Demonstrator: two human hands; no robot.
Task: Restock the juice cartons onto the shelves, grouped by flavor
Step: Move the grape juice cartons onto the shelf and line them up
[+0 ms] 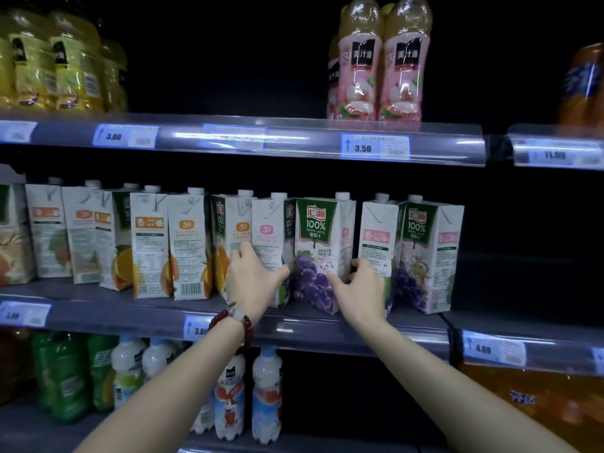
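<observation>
A row of tall juice cartons stands on the middle shelf (137,310). Orange juice cartons (188,246) fill the left part, grape juice cartons the right part. A grape carton (315,230) with its green label facing me stands at the centre, both hands at its lower sides. My left hand (253,277) presses on the carton's left side and on the neighbouring grape carton (269,237). My right hand (358,282) grips its right side. Two more grape cartons (425,253) stand just right of my right hand.
Pink lychee drink bottles (379,60) and yellow bottles (49,67) stand on the top shelf. Green bottles (65,374) and white bottles (264,393) fill the bottom shelf. Price tags line the shelf edges. The middle shelf right of the grape cartons is dark.
</observation>
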